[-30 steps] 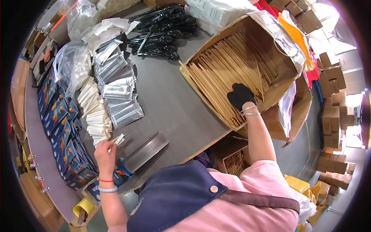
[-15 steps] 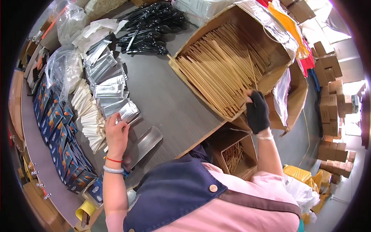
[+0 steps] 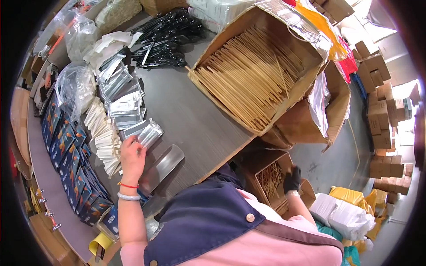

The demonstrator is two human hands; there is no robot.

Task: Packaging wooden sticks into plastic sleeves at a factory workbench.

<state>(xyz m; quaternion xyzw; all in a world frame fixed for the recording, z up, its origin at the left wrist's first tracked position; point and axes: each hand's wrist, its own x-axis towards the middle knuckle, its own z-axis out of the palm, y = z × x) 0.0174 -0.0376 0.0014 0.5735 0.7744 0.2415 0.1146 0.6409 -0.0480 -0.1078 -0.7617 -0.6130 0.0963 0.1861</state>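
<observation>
My left hand [image 3: 132,158], bare, has its fingers bent together at the near end of a row of silver foil sleeves [image 3: 147,134]. What its fingertips hold is hidden. Beside it on the left lies a row of narrow white paper packets [image 3: 105,140]. Just to its right is a curved, shiny metal piece [image 3: 165,165] on the table. My right hand [image 3: 293,179], in a dark fingerless glove, is low at the right edge of a small carton [image 3: 265,160] holding thin brown sticks [image 3: 269,179]. Its fingers are too small and blurred to read.
A large carton [image 3: 224,104] of long wooden sticks [image 3: 248,73] overhangs the table's right edge. Black spoon-like utensils [image 3: 168,35] are heaped at the back. Dark blue printed packets [image 3: 73,164] line the left. Plastic-lined cartons [image 3: 301,117] and wrapped bundles [image 3: 341,208] stand to the right.
My right hand has moved down from the front edge of the large stick carton to the small carton below. My left hand remains by the foil sleeves. The view has shifted slightly.
</observation>
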